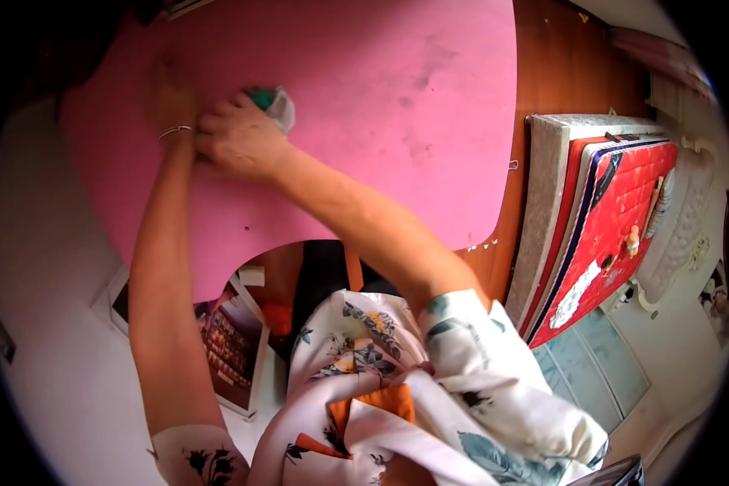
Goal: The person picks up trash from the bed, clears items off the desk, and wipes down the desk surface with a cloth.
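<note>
Near a red bed (628,186), on a smudgy pink tabletop (348,49), my right hand (243,142) touches a green-white wad (277,105); I can't see its grip.

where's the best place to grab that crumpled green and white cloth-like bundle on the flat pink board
Probably pinch the crumpled green-and-white cloth-like bundle by its white edge, coming from the far right: that side is exposed and looks soft enough to gather, while the bare right hand crowds its near left side.
</note>
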`<state>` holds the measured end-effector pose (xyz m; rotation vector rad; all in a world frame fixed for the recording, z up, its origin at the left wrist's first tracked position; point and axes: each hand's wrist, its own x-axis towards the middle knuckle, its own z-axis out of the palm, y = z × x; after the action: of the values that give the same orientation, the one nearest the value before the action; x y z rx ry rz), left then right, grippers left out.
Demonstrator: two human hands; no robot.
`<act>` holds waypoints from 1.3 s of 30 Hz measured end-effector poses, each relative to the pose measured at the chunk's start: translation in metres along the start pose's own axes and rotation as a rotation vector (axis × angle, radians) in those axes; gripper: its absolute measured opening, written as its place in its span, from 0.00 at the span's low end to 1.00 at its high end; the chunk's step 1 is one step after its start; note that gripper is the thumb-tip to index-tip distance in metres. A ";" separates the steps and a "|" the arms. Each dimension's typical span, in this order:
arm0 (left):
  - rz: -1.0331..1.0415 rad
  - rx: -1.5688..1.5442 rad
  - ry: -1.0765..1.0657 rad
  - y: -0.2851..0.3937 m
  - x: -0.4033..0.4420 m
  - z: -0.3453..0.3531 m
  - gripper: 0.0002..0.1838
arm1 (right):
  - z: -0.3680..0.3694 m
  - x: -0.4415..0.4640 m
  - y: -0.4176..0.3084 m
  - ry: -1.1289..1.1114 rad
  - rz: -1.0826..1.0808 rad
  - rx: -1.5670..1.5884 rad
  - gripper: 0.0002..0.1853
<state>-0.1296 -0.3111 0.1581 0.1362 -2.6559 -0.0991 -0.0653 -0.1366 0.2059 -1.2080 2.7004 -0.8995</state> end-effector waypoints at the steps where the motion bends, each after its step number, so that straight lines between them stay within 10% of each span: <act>1: 0.006 -0.005 -0.001 0.001 0.000 -0.001 0.17 | 0.002 0.001 0.001 0.042 -0.020 0.023 0.13; 5: -0.057 0.012 -0.017 0.019 0.004 -0.020 0.16 | -0.040 -0.083 0.033 0.388 0.195 -0.032 0.11; 10: -0.022 0.071 -0.004 0.018 0.004 -0.021 0.15 | -0.096 -0.266 0.025 0.240 0.508 -0.233 0.15; 18: -0.024 0.002 0.032 0.024 0.002 -0.024 0.16 | -0.112 -0.155 0.098 0.401 0.418 -0.353 0.12; 39: -0.040 -0.033 0.021 0.015 0.006 -0.012 0.17 | -0.089 -0.230 0.026 0.196 0.670 -0.115 0.10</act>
<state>-0.1305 -0.2975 0.1727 0.1787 -2.6299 -0.1532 0.0527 0.0806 0.2233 -0.1670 3.0094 -0.7889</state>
